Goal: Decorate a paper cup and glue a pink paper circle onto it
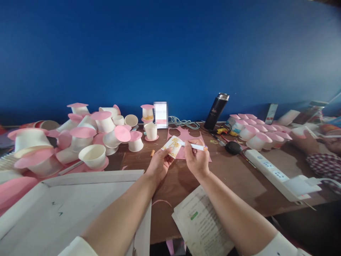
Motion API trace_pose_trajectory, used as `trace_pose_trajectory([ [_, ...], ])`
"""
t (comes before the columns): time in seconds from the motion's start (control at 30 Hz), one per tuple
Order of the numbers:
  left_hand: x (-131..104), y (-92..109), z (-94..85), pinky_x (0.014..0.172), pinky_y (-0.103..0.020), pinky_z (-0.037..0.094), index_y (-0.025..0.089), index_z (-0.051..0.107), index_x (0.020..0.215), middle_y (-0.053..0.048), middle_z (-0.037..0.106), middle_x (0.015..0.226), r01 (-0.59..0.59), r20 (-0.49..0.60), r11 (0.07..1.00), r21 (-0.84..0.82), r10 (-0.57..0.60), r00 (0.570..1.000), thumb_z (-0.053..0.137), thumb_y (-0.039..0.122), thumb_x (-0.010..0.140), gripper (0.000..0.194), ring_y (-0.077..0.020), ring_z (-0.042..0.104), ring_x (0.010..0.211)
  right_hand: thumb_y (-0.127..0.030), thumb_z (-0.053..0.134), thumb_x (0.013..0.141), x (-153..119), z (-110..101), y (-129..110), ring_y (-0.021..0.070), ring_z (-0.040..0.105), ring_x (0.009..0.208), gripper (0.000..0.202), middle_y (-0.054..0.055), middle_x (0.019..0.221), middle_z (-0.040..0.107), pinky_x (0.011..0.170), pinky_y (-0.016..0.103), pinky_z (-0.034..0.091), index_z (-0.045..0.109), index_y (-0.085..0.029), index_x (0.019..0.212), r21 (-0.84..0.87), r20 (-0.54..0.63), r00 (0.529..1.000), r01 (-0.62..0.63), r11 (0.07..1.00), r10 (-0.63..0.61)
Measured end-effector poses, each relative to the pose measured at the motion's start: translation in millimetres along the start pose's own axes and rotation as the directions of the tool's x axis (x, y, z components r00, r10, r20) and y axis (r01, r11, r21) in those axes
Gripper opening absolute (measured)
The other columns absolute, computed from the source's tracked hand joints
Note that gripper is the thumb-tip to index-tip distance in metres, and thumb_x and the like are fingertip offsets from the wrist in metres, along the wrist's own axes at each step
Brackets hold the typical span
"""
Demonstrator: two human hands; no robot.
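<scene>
My left hand [160,161] is closed on a white paper cup [173,146] with yellow-orange drawing on its side, held tilted above the table. In my right hand [196,159] is a white marker [197,146] with an orange end. The marker's front end is at the cup's drawn side; whether it touches cannot be made out. Beneath both hands lies a cut-out sheet of pink paper [205,153]. A small orange cap [152,153] rests on the table left of my left hand.
Many paper cups with pink discs [102,121] crowd the left, behind a white box lid [87,199]. Printed pages [202,224] lie in front. To the right are a black flask [216,112], a power strip [269,170], rows of cups [257,140] and another person's hand [305,142].
</scene>
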State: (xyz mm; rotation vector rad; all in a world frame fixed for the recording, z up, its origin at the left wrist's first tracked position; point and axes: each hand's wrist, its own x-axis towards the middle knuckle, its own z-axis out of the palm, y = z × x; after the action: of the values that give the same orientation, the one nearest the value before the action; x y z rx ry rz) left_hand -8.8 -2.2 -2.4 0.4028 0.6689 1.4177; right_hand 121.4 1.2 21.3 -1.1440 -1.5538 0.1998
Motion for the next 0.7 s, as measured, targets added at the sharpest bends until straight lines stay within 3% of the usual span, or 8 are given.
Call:
trace_pose_trajectory([
  [0.7, -1.5, 2.0, 2.8, 0.069, -0.018, 0.052, 0.014, 0.067, 0.097, -0.009, 0.071, 0.099, -0.001, -0.029, 1.0, -0.023, 0.001, 1.0, 0.069, 0.011, 0.07, 0.027, -0.0137, 0.067, 0.083, -0.028, 0.052, 0.085, 1.0, -1.9, -3.2, 0.0131, 0.056, 0.055, 0.015, 0.0, 0.062, 0.059, 0.055, 0.024, 0.041, 0.056, -0.018, 0.076, -0.036, -0.027, 0.999, 0.032, 0.999, -0.033],
])
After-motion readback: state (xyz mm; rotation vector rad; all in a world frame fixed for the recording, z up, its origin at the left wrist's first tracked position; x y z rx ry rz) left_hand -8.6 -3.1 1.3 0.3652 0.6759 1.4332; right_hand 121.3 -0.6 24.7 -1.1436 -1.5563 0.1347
